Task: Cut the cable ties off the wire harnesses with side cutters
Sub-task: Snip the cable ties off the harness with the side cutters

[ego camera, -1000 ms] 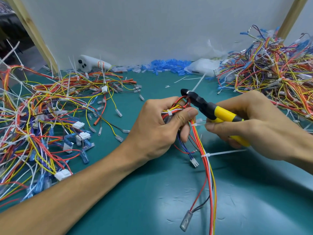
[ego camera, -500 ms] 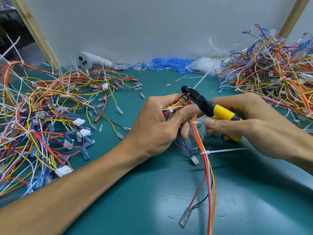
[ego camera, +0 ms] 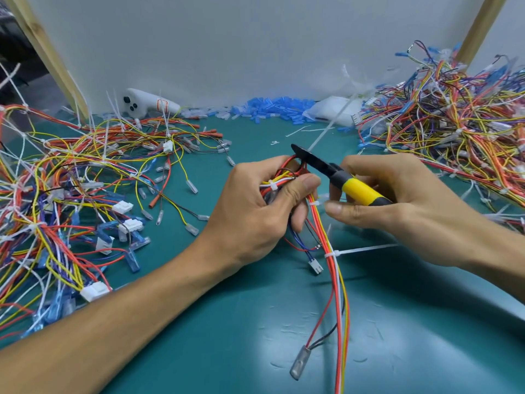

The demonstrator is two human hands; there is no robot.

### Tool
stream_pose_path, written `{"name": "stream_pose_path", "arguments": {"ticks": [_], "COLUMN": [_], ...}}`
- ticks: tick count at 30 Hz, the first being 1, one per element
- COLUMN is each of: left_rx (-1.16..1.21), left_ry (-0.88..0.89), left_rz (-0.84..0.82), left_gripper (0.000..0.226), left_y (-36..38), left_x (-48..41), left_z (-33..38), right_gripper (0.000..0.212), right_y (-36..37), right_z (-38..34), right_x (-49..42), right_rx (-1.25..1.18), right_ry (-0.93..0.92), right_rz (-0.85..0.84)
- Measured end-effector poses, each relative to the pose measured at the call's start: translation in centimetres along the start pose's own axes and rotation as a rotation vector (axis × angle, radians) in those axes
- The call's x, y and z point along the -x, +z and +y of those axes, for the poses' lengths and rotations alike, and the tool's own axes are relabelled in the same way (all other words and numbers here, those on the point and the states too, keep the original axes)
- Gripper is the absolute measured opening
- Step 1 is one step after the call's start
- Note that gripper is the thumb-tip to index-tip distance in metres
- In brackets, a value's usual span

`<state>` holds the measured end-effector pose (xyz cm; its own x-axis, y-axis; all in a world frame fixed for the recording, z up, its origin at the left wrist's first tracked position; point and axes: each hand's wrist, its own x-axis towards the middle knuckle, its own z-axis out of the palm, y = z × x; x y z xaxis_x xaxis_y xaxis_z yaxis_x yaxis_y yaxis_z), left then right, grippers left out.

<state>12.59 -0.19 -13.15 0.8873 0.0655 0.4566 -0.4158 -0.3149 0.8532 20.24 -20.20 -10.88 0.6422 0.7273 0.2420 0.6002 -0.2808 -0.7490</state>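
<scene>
Left hand [ego camera: 255, 211] grasps the wire harness [ego camera: 287, 177] at centre, with the thumb pressed beside a white cable tie [ego camera: 272, 184]. Right hand [ego camera: 412, 206], at 3 o'clock, grips the yellow-handled side cutters [ego camera: 355, 189]. Their black nose points to 10 o'clock against the harness's top loop. A second tie [ego camera: 360, 249] binds the trailing wires at 5 o'clock. The white controller [ego camera: 147, 103] at 11 o'clock bears an orange marking, too small to read.

Left pile [ego camera: 71, 200], right pile [ego camera: 454, 137] on mat [ego camera: 227, 336]; harness [ego camera: 339, 294] between; controller [ego camera: 147, 105] behind.
</scene>
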Motion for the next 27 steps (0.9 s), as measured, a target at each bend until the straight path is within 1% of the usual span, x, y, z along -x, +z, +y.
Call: {"name": "stream_pose_path", "arguments": {"ticks": [3, 6, 10, 12, 16, 21, 24, 27], "left_rx": [0.012, -0.016, -0.042, -0.073, -0.083, -0.084, -0.075, -0.091], "left_ry": [0.003, 0.027, 0.044, 0.049, 0.024, -0.031, -0.055, -0.024], "left_rz": [0.006, 0.0, -0.02, -0.04, -0.03, -0.056, -0.046, -0.057], "left_gripper": [0.023, 0.023, 0.024, 0.027, 0.029, 0.034, 0.033, 0.029], "left_y": [-0.1, 0.0, 0.0, 0.1, 0.1, -0.1, -0.3, -0.5], "left_x": [-0.1, -0.1, 0.0, 0.1, 0.1, 0.2, 0.3, 0.3], "left_z": [0.0, -0.1, -0.3, -0.5, -0.6, -0.5, -0.5, -0.4], "right_gripper": [0.037, 0.027, 0.02, 0.016, 0.025, 0.033, 0.028, 0.027], "right_y": [-0.6, -1.2, -1.1, -1.1, -0.6, -0.1, 0.3, 0.4], "right_z": [0.1, 0.2, 0.0, 0.0, 0.2, 0.2, 0.0, 0.2], "right_x": [-0.2, -0.2, 0.0, 0.0, 0.3, 0.4, 0.4, 0.5], "right_rx": [0.068, 0.048, 0.1, 0.13, 0.198, 0.172, 0.271, 0.235], "right_ry": [-0.02, -0.011, -0.018, -0.019, -0.048, -0.049, -0.08, -0.077], "right_rz": [0.002, 0.0, -0.023, -0.003, 0.046, 0.038, 0.08, 0.098]}}
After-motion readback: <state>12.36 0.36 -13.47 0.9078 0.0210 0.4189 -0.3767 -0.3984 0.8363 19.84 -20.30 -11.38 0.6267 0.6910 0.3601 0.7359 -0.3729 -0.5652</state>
